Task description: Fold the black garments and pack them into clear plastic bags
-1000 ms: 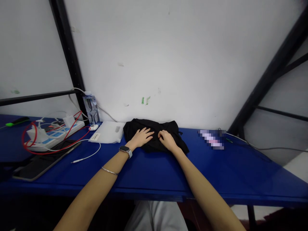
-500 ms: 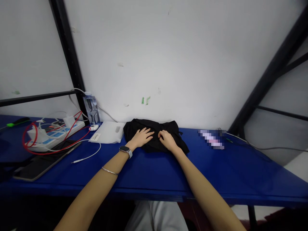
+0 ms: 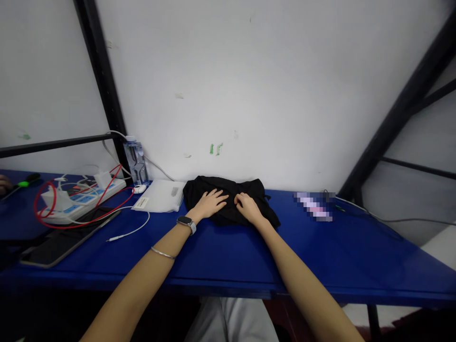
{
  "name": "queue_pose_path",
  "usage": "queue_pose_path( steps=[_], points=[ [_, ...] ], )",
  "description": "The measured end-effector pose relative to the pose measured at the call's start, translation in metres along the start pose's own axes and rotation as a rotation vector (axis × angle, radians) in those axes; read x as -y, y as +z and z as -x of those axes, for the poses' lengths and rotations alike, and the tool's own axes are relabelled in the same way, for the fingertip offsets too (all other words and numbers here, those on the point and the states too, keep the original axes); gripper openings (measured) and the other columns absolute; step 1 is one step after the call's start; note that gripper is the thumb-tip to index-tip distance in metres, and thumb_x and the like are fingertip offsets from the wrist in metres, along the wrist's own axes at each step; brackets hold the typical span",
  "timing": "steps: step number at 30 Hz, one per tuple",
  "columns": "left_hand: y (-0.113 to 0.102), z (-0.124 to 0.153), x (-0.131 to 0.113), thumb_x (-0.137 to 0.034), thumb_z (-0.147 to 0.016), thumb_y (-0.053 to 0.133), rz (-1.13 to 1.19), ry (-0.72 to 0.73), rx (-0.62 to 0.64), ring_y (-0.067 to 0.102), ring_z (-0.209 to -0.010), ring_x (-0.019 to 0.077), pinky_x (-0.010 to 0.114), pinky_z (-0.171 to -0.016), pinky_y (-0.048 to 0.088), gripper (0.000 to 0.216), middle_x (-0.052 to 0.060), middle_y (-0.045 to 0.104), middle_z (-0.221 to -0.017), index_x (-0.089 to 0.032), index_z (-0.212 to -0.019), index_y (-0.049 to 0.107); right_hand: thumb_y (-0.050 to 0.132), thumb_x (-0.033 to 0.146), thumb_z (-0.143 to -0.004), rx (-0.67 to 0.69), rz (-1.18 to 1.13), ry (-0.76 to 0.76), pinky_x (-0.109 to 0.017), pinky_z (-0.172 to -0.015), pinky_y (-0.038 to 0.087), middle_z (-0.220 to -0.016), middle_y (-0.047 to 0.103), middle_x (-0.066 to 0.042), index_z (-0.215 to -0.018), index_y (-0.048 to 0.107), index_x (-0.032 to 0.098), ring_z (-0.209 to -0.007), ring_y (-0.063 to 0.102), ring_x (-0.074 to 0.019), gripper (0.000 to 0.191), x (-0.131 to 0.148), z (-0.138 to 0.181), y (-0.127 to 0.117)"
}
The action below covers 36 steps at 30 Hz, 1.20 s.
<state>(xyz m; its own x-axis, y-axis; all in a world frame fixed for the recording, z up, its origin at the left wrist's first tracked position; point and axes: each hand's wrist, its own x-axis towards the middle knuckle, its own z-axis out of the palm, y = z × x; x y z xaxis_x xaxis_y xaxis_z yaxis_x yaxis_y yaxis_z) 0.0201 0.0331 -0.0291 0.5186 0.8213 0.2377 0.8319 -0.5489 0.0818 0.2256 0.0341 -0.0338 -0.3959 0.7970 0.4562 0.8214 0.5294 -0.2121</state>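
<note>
A bunched piece of black cloth (image 3: 263, 207), perhaps a folded garment, lies against the wall side of the blue table. My left hand (image 3: 210, 204) rests flat on its left half, palm down with the fingers spread. On that wrist are a watch with a pale strap and, farther up, a thin silver bangle. My right hand (image 3: 248, 207) is on the cloth's right half, its fingers curled in with thumb and forefinger close together. Whatever lies under those curled fingers is mostly hidden, but black fabric surrounds them.
Left of the cloth lie a white pouch (image 3: 160, 195), a water bottle (image 3: 136, 161), a power strip (image 3: 83, 202) with tangled cables, and a dark tablet (image 3: 67, 240). A pixelated item (image 3: 313, 206) lies right. Another person's hand (image 3: 4, 184) is by a green-black screwdriver (image 3: 30, 181).
Another person's hand has come in at the far left edge, and the screwdriver there has shifted and turned. My two hands and the black cloth have stayed in place.
</note>
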Motion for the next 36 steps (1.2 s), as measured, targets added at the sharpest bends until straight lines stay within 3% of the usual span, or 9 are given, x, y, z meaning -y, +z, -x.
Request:
queue_pose_path(
  steps=[36],
  points=[
    [0.001,-0.001,0.0006,-0.044,-0.099,0.029,-0.005,-0.001,0.003,0.024,-0.143,0.0289,0.055,-0.11,0.028,0.047,0.005,0.033,-0.154,-0.033,-0.143,0.04,0.045,0.004,-0.08,0.025,0.014,0.019,-0.026,-0.079,0.04,-0.087,0.057,-0.004,-0.083,0.057,0.019,-0.086,0.053,-0.0166,0.02,0.002,0.0001,-0.0012]
  ],
)
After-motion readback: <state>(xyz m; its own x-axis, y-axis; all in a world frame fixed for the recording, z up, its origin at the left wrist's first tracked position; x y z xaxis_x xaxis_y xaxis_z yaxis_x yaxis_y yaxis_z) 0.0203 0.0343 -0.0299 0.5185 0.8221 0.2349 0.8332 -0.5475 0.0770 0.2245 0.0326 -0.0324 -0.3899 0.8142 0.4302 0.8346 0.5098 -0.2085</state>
